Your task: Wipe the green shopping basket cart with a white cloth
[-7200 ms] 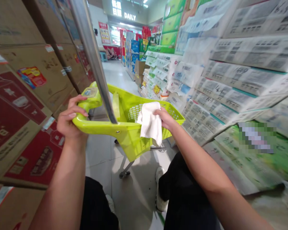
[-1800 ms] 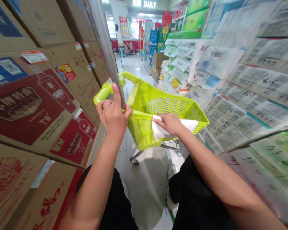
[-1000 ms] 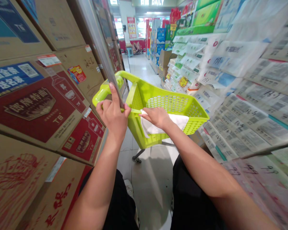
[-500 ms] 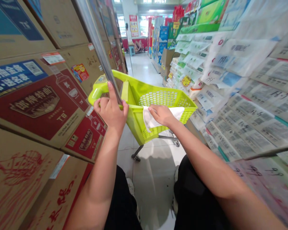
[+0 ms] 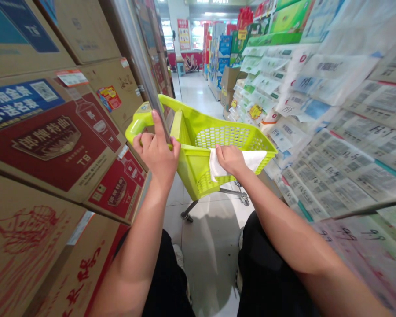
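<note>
A lime-green shopping cart (image 5: 193,171) stands sideways in front of me, its basket walls pierced with holes. My left hand (image 5: 159,147) is closed round the rim near the cart's handle (image 5: 137,127), with the index finger stretched up against a metal pole (image 5: 141,66). Pressed to the side rim nearest me, my right hand (image 5: 231,159) grips a white cloth (image 5: 255,158). The cloth hangs over the rim and partly covers the outer wall. Its part under my palm is hidden.
Stacked cardboard cartons (image 5: 49,145) rise close on the left. Piled packs of tissue paper (image 5: 343,149) line the right side. A tiled floor (image 5: 206,246) runs between them, and farther down the aisle stands an opened brown box (image 5: 229,86).
My right hand has slid the white cloth a little to the right along the rim. The cart and my left hand have shifted slightly right in view.
</note>
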{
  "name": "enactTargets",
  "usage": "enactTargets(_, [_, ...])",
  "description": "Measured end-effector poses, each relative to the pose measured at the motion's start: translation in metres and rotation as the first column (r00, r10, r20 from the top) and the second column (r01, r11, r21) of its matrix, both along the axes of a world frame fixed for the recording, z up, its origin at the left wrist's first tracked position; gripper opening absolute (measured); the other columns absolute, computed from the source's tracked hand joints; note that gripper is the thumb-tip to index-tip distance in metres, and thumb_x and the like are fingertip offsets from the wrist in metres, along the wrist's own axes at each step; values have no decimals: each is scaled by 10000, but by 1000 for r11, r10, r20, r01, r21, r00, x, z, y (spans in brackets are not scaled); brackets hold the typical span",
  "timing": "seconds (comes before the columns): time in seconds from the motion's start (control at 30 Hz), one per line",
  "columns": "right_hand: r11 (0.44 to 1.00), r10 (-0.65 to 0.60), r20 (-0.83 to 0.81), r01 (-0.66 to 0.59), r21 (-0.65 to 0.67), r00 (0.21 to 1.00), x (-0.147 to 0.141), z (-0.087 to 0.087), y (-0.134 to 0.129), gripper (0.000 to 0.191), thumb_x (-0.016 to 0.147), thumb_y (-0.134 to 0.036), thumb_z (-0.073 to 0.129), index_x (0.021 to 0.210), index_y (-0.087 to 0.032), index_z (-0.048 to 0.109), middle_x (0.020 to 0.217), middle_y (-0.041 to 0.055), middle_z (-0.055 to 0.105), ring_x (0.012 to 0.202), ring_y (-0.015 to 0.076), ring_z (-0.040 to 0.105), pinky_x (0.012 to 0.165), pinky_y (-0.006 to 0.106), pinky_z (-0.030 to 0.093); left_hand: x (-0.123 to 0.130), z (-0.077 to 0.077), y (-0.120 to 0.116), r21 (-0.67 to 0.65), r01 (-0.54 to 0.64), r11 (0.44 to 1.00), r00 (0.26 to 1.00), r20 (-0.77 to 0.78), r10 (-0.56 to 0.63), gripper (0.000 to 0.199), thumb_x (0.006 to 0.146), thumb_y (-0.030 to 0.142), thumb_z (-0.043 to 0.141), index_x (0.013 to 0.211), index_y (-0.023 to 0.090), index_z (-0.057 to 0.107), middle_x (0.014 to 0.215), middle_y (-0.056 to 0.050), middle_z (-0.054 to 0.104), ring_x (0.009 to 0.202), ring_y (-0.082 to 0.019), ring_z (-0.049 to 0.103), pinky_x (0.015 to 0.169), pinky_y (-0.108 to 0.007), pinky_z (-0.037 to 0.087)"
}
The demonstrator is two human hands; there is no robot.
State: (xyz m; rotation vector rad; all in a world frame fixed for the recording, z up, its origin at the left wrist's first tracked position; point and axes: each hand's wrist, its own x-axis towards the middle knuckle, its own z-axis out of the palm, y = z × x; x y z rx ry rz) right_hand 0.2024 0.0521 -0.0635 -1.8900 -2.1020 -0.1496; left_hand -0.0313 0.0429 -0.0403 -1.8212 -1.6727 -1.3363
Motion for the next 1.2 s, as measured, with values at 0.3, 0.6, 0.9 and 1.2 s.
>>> enactTargets(0.3, [973, 200, -164, -176, 152, 966, -74, 22, -8, 677, 1130, -475, 157, 989, -235, 775, 1043, 84, 806, 964, 260, 726, 780, 315, 406, 16, 5, -8, -10, -39, 999, 998, -55, 38, 708, 993, 305, 451, 1661, 96, 340, 1024, -151, 720, 1136, -345, 589, 1202, -546, 252])
enactTargets(0.6, [997, 16, -130, -26, -75, 991, -11, 11, 14, 563, 1079, -463, 340, 985, -191, 823, 1088, 132, 809, 1023, 279, 731, 755, 304, 412, 12, 6, -6, -18, -13, 1000, 998, -64, 12, 712, 1002, 309, 460, 1675, 124, 314, 1075, -156, 730, 1179, -345, 590, 1203, -551, 269])
enactTargets(0.9, [998, 65, -91, -63, 26, 994, -16, 9, 8, 696, 1127, -467, 159, 1030, -174, 783, 1086, 145, 803, 1034, 282, 727, 846, 341, 438, 31, 8, -8, -71, 37, 997, 999, 9, -36, 723, 995, 305, 440, 1675, 102, 302, 1094, -179, 726, 1211, -375, 562, 1215, -603, 224])
enactTargets(1.2, [912, 389, -123, -362, 194, 913, -55, 18, -5, 578, 1139, -480, 135, 1125, -221, 651, 1142, 74, 741, 1073, 235, 636, 902, 314, 382, 23, 5, -4, -46, 16, 999, 1000, -12, -16, 736, 983, 338, 467, 1664, 99, 327, 1140, -189, 714, 1221, -358, 567, 1233, -573, 227])
